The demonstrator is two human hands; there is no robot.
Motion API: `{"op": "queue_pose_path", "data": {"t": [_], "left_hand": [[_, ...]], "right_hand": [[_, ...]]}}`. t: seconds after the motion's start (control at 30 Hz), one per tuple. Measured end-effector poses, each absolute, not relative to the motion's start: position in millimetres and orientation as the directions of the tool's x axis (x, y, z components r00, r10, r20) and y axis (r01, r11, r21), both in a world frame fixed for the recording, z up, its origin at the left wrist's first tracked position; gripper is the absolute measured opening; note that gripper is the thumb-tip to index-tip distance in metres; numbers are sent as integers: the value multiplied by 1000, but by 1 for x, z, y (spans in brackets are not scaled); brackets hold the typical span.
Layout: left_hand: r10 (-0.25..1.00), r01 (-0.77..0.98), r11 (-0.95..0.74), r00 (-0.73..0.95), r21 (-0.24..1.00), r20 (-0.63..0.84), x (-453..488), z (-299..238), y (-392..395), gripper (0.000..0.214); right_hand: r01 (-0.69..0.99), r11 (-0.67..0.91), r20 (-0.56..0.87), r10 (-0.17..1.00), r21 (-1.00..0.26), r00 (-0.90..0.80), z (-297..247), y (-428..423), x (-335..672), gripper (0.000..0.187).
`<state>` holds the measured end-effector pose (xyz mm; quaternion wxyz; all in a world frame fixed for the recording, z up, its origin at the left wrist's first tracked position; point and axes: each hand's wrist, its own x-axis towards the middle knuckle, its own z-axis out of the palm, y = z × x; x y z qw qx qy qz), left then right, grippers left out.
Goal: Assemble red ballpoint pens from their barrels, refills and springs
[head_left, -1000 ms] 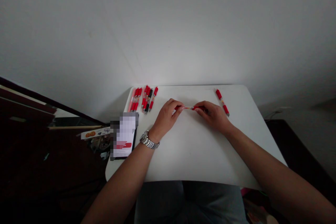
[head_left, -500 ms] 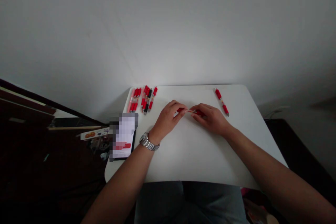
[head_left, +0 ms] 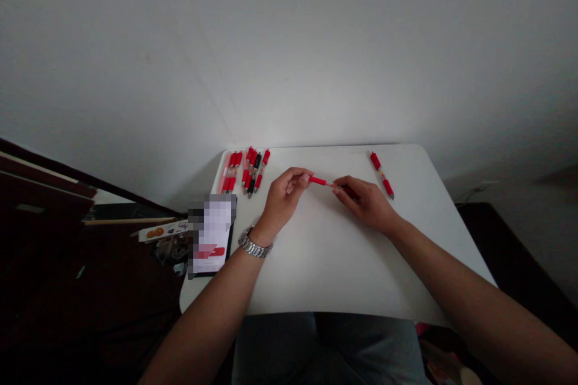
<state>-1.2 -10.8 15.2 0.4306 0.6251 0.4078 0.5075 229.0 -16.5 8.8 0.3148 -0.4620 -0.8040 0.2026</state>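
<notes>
A red pen (head_left: 318,181) stretches between my two hands above the middle of the white table. At its left end, the thumb and fingers of my left hand (head_left: 288,189) pinch the red section. My right hand (head_left: 363,201) is closed around the other end, hiding much of it; a thin pale length shows between the red section and my right fingertips. Whether the pen is in one piece or pulled apart I cannot tell. Another red pen (head_left: 382,175) with a clear middle lies on the table beyond my right hand.
Several red pens (head_left: 262,170) and a black one (head_left: 254,174) lie at the table's (head_left: 316,264) back left. A phone (head_left: 212,240) with a blurred screen rests at the left edge. A grey wall (head_left: 316,60) stands right behind the table.
My left hand has shifted slightly left, and its fingers sit farther from my right hand. More of the pen's red section shows between them. The pens on the table have not moved.
</notes>
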Motion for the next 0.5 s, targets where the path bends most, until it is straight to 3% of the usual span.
{"op": "queue_pose_path", "data": {"t": [0.5], "left_hand": [[944, 46, -260, 221, 964, 244, 3, 20, -18, 34]], "right_hand": [[560, 475, 241, 865, -679, -441, 19, -27, 218, 34]]}}
